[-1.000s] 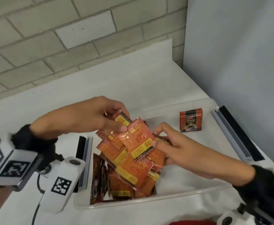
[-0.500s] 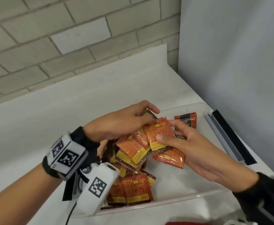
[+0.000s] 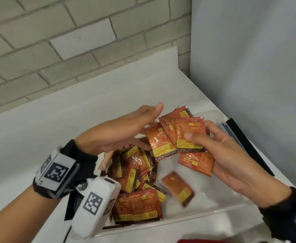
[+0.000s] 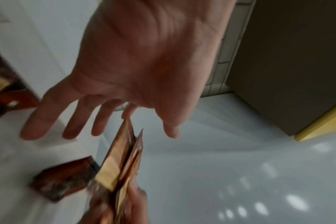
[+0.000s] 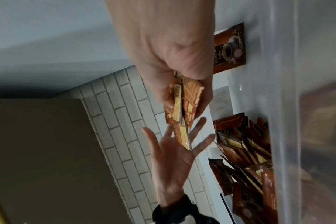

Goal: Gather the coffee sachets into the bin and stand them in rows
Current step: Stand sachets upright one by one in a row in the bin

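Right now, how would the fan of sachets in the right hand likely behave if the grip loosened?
The fan of sachets looks thin, glossy and unevenly overlapped, so pieces would probably slide apart. One blurred sachet seems to be in motion over the bin. The right hand pinches them; they likely bend easily and weigh little.

Black wrist cuffs (image 3: 80, 155) on both arms; the left carries white boxes (image 3: 95, 207) printed with black square-code markers, lower left of frame.
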Tool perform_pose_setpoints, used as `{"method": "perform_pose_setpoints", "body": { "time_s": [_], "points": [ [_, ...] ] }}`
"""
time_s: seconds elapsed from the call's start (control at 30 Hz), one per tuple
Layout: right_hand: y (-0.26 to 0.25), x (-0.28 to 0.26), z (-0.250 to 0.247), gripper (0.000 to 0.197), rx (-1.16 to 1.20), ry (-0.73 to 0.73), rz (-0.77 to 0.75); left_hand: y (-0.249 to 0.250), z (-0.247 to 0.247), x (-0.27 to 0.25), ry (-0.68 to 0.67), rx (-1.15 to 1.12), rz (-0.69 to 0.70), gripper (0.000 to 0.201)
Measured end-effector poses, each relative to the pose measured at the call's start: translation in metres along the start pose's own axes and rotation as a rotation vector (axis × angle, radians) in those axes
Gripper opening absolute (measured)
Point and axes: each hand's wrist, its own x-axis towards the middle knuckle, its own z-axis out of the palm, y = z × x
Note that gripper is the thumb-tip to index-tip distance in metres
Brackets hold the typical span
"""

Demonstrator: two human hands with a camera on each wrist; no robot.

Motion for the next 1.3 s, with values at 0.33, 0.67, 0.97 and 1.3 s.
{"method": "perform_pose_setpoints", "body": {
  "time_s": [0.33, 0.67, 0.97, 1.3],
  "points": [
    [0.003, -0.007, 0.004, 0.046, -0.024, -0.023, -0.033, 0.005, 0.046, 0.009, -0.029, -0.237, 0.025, 0.067],
    [-0.024, -0.015, -0.033, 0.038, -0.004, 0.213, -0.246, -0.005, 0.062, 0.033, -0.669, 1.054, 0.064, 0.031],
    [-0.019, -0.015, -0.03, 0.046, -0.038, 0.163, -0.264, -0.015, 0.079, 0.04, -0.929, 1.477, 0.071, 0.036],
    [-0.017, -0.014, -0.031, 0.048, -0.047, 0.128, -0.284, -0.018, 0.048, 0.021, -0.671, 1.153, 0.011, 0.036]
  ]
}}
